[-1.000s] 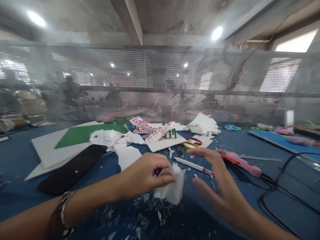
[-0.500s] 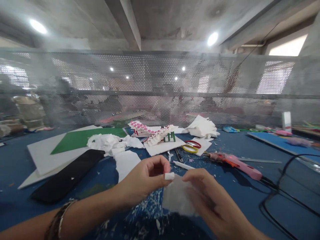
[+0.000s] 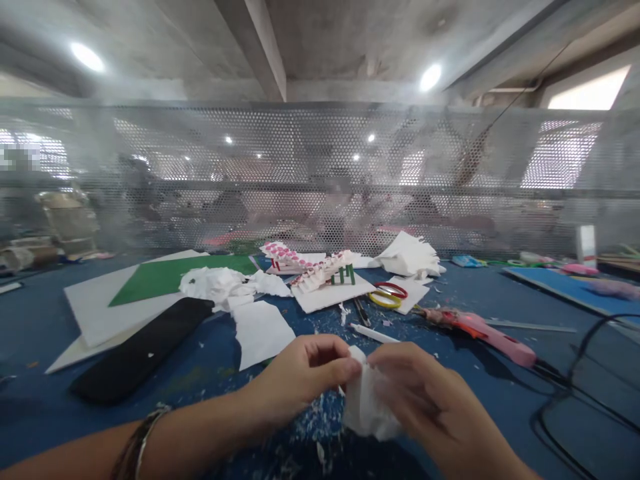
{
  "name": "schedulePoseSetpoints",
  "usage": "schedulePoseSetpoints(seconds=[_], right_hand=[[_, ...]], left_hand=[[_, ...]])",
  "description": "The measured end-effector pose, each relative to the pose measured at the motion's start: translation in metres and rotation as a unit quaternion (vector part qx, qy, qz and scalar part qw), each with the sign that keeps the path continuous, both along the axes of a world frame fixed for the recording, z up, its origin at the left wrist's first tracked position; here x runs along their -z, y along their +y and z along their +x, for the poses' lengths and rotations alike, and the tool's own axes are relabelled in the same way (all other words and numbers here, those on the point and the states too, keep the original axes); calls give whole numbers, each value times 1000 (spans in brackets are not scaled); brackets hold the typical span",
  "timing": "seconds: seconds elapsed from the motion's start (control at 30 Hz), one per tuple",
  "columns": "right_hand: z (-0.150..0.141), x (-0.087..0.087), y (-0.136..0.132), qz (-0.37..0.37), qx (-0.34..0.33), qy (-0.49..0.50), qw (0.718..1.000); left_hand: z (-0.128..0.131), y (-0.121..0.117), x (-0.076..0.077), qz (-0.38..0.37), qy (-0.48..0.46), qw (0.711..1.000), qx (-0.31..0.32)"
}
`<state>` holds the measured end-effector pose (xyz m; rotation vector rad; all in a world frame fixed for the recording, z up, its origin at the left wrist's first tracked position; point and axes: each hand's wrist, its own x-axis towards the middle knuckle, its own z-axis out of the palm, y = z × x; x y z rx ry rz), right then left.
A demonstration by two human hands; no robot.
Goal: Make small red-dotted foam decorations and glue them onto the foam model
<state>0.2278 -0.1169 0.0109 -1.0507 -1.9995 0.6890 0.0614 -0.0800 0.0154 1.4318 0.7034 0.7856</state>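
Note:
My left hand [image 3: 313, 367] is closed, with thumb and forefinger pinching the top edge of a thin white piece of paper [image 3: 363, 403]. This paper hangs down between both hands, somewhat creased. On its other side my right hand [image 3: 430, 393] has its fingers curled against it, and the fingertips look closed on its upper edge. The lower fingers of that hand are a little blurred. Just beyond the hands lies a white pen [image 3: 374, 333]. To the left of them is a torn white paper sheet [image 3: 263, 333].
A pink glue gun [image 3: 480, 333] with a black cable lies right. Scissors [image 3: 385, 300] with red and yellow handles sit beside a small stepped model [image 3: 325, 273] on a white board. Left are a black elongated case [image 3: 145, 350], a green sheet [image 3: 185, 275] and crumpled paper [image 3: 215, 283]. A perforated screen [image 3: 300, 167] stands behind.
The paper has been raised upright between the hands, and my left hand has moved right, nearer my right hand. The small white fold at the left fingertips has opened out. The view has shifted slightly.

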Motion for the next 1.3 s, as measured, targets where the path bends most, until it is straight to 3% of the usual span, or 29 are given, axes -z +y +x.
schedulePoseSetpoints(seconds=[0.2,0.37,0.5,0.73,0.9,1.03,1.2,1.23,1.3], right_hand=[[-1,-1,4,26,8,-67,997],[-5,-5,4,5,11,-109,994],[-7,-8,-1,-44,-28,-99,994],[0,-12,0,-139,-10,-22,990],[-1,-10,4,-191,28,43,980],[-2,-8,6,-212,22,77,974],[0,-5,11,-179,40,76,980],[0,-4,12,-167,48,65,983],[-1,-2,12,-143,57,37,987]], left_hand=[[-3,-3,-3,104,55,993,-1],[-10,-5,-14,276,133,951,-35],[-11,-6,-21,270,126,954,-30],[-19,7,-29,252,126,956,-82],[-37,39,-35,291,129,919,-234],[-49,59,-28,276,189,909,-249],[-44,53,-19,394,271,843,-246],[-39,47,-17,392,258,856,-216],[-25,29,-12,324,203,918,-102]])
